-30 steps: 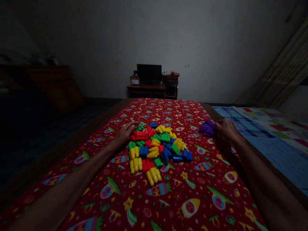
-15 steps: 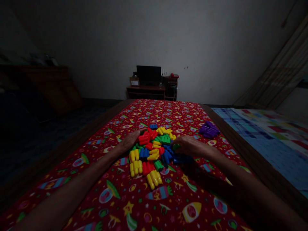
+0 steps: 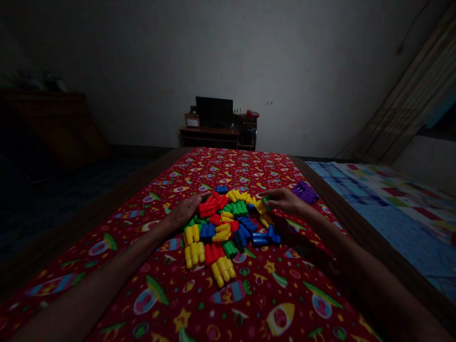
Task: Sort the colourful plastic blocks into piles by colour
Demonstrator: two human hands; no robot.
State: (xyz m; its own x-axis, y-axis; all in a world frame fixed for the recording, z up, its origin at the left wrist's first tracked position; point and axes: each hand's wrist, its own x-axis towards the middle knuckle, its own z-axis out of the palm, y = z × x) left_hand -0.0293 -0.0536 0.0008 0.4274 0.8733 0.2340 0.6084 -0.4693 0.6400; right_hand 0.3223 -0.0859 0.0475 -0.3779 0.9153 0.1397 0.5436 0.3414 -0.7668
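A heap of red, yellow, green and blue plastic blocks lies on a red cloth with rocket prints. My left hand rests flat against the heap's left side, fingers stretched toward the red blocks. My right hand reaches over the heap's far right edge, fingers extended near yellow and green blocks; whether it holds one is hidden. A small separate pile of purple blocks sits just right of that hand.
The cloth covers a long wooden table. A patchwork blanket lies to the right. A low desk with a dark screen stands at the far wall. The room is dim.
My right hand left the purple pile, dipped into the right side of the heap, then shifted up to its far right edge. My left hand stayed at the heap's left side.
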